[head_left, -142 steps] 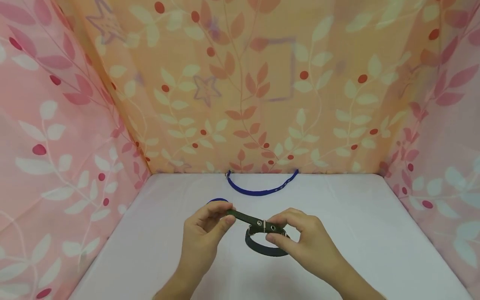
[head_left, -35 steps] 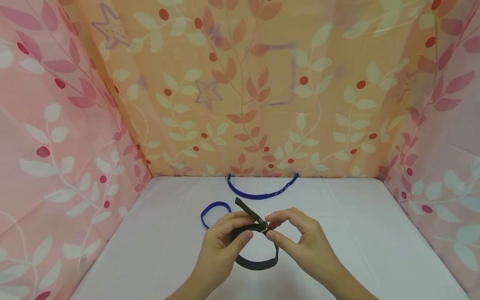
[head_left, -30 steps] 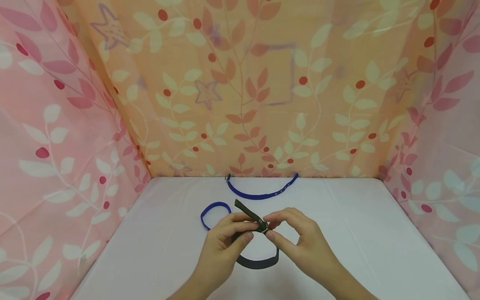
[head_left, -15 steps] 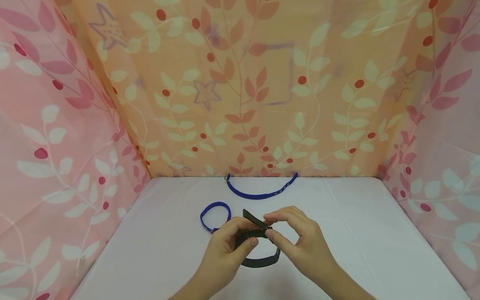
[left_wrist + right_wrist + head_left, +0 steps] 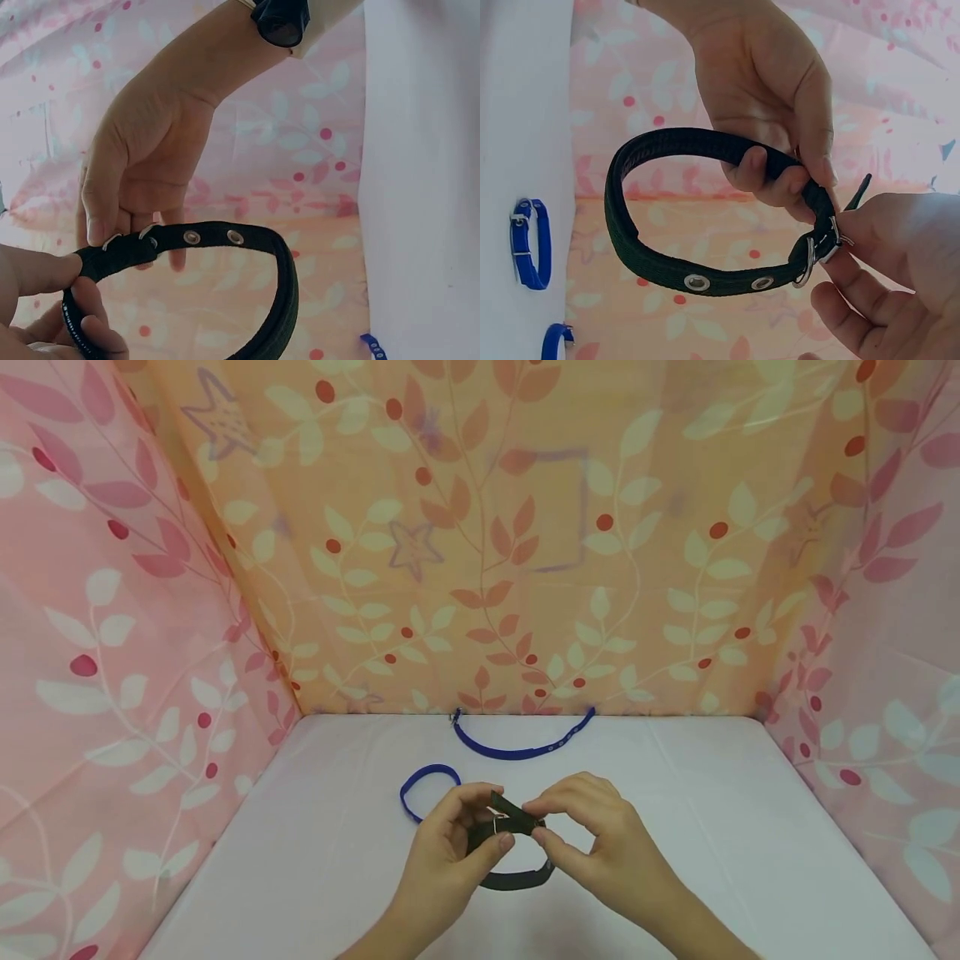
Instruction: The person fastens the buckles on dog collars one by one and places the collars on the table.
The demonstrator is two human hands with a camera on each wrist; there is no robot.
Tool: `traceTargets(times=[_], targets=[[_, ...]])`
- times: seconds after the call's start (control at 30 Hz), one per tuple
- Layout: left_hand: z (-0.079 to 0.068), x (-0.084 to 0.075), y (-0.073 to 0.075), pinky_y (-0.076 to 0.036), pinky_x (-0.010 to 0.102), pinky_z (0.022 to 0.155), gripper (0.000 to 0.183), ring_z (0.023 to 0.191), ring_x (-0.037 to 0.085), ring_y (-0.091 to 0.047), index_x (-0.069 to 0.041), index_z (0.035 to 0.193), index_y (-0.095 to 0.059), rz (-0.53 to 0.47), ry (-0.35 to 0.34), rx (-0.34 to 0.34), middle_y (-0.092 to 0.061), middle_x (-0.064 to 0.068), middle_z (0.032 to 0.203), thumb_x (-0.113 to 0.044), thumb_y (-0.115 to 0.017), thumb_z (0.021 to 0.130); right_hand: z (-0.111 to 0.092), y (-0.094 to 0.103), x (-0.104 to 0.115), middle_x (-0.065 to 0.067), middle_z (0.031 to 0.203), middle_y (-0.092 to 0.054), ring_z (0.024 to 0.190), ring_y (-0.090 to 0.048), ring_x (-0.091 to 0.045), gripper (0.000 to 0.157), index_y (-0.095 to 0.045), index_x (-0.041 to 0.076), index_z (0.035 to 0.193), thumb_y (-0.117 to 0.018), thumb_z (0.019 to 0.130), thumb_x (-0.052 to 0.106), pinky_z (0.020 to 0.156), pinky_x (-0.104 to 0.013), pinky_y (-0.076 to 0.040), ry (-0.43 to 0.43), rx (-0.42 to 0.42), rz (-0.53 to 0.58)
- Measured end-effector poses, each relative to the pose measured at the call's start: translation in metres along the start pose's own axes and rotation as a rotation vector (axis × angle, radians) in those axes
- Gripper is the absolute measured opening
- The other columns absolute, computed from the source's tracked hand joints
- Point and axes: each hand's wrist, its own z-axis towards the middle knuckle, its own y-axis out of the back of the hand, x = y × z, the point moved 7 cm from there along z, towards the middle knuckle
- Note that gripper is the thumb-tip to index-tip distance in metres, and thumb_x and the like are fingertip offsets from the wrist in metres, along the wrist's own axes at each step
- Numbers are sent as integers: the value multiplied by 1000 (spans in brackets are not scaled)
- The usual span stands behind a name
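A dark green collar (image 5: 516, 882) with metal eyelets hangs as a loop between both hands, above the table. My left hand (image 5: 453, 843) grips the band on the left, thumb in front and fingers curled inside the loop, as the right wrist view shows. The right hand (image 5: 600, 827) pinches the collar at its buckle (image 5: 829, 244), beside a metal D-ring (image 5: 805, 264). From the buckle, the strap's free end (image 5: 504, 803) points up and left, its tip close to the left fingers. Next to the left thumb sits a metal loop (image 5: 497, 823) on the band.
Behind the left hand, a blue collar (image 5: 431, 768) lies buckled in a ring on the white table (image 5: 300, 843). Another blue collar (image 5: 510, 754) lies unbuckled in a curve at the back edge. Patterned cloth walls (image 5: 480, 527) stand at the back and both sides.
At first the left hand pulled the strap end leftward through the buckle. Since then it has shifted to the band; the free end, lately pointing higher, has come down toward the metal loop.
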Motion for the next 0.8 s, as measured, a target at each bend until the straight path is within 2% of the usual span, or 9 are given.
traceTargets(times=[0.13, 0.3, 0.4, 0.5, 0.67, 0.8], targets=[[2, 1, 0, -57, 26, 89, 43, 98, 23, -67, -15, 127, -58, 78, -4, 28, -66, 6, 119, -10, -79, 90, -1, 1, -1, 14, 105, -71, 102, -63, -8, 39, -73, 24, 112, -84, 80, 3, 93, -23, -44, -10, -19, 12], [4, 5, 4, -55, 26, 90, 32, 97, 17, -69, -19, 117, -63, 200, 88, 17, -69, -4, 111, -20, -80, 90, -2, 2, -3, 12, 106, -70, 103, -62, -9, 43, -72, 24, 113, -84, 79, 0, 92, -21, -46, -24, -45, 33], [4, 7, 6, -58, 27, 88, 29, 96, 18, -69, -16, 114, -66, 170, 132, -11, -71, -3, 106, -19, -81, 90, -2, 1, -4, 12, 108, -70, 105, -62, -10, 43, -72, 24, 115, -84, 80, 0, 95, -20, -46, -32, -40, 39], [4, 7, 6, -59, 28, 86, 30, 95, 20, -69, -11, 114, -67, 101, 139, -28, -73, 0, 105, -16, -82, 88, -2, 0, -3, 10, 110, -70, 108, -62, -12, 43, -71, 23, 116, -84, 81, 1, 99, -20, -45, -26, -45, 43], [3, 5, 5, -59, 28, 86, 33, 96, 20, -71, -10, 112, -68, 33, 121, -18, -73, 7, 104, -12, -85, 84, -2, 3, 3, 7, 107, -71, 107, -63, -15, 43, -72, 21, 114, -86, 78, 2, 101, -20, -44, 50, -107, 44], [2, 4, 5, -60, 30, 84, 33, 94, 20, -71, -9, 110, -67, 7, 93, -33, -72, 11, 104, -10, -86, 82, 0, 7, 7, 5, 101, -72, 101, -64, -16, 32, -73, 17, 111, -85, 83, 9, 99, -22, -44, 121, -149, 55]])
